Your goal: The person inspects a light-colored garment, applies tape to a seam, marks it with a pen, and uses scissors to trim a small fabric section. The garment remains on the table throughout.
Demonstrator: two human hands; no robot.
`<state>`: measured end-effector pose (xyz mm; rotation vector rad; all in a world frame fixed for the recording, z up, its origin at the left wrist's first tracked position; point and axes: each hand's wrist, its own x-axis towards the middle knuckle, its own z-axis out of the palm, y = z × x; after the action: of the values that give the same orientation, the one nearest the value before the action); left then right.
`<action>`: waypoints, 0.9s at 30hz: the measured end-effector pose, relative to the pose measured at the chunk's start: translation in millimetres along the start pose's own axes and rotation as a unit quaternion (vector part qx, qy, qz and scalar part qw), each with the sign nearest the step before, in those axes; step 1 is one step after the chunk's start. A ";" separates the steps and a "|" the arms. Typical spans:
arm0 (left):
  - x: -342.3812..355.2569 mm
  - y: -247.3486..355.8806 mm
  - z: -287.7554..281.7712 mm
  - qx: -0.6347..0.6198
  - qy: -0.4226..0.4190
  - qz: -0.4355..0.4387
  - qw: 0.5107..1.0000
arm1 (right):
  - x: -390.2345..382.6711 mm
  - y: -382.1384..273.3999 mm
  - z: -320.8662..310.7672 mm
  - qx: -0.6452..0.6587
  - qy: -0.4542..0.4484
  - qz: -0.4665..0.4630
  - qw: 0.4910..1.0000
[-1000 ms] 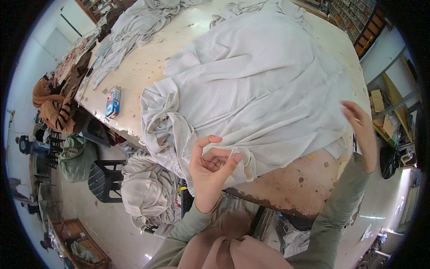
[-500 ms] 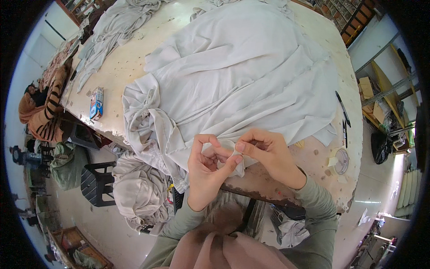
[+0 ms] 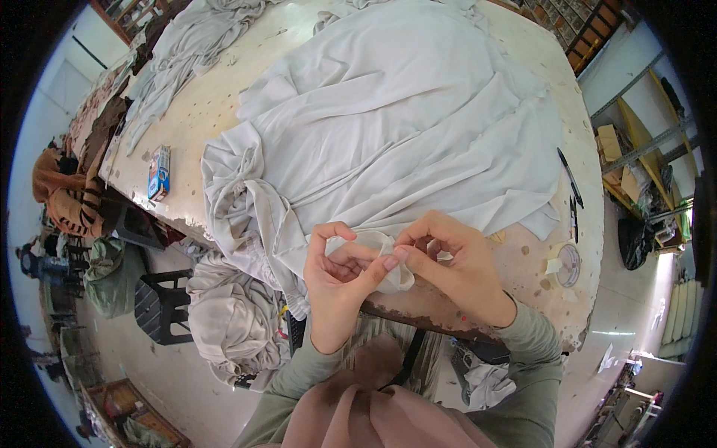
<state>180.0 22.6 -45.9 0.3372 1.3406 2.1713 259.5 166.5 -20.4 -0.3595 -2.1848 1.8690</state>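
A large pale grey garment [image 3: 418, 104] lies spread and wrinkled over the table, with a bunched, gathered part at its left. Its near end comes to my hands at the table's front edge. There a small folded band of the fabric [image 3: 403, 278] hangs in a loop. My left hand [image 3: 340, 280] pinches that band between thumb and fingers, the other fingers curled loosely. Close beside it, fingertips nearly touching, my right hand [image 3: 450, 257] pinches the same band with thumb and forefinger. Whether anything small sits between the fingertips cannot be made out.
On the worn table [image 3: 515, 265] are a tape roll [image 3: 568, 265], a black pen [image 3: 570, 175] and a small blue-and-white box [image 3: 159, 175]. More grey cloth [image 3: 187, 52] lies far left. Below the left edge stand a heap of fabric [image 3: 233, 313] and a black stool [image 3: 160, 306].
My left hand has shifted slightly left. The right hand's fingers have re-gripped the band, and more of its loop shows below my fingertips.
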 end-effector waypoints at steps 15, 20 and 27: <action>1.9 2.1 -16.9 0.079 -0.014 0.032 0.996 | -4.3 12.9 11.7 0.137 -0.044 0.052 0.988; 0.4 4.2 -12.2 0.075 -0.009 0.014 0.997 | -5.2 12.4 17.0 0.051 0.011 -0.025 0.998; -5.1 7.3 -9.0 0.125 -0.031 0.017 0.992 | -11.9 0.0 16.7 0.004 0.021 -0.056 0.998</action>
<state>177.4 10.5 -43.3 0.5218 1.5856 2.0036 264.9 146.9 -23.2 -0.2662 -2.1230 1.7944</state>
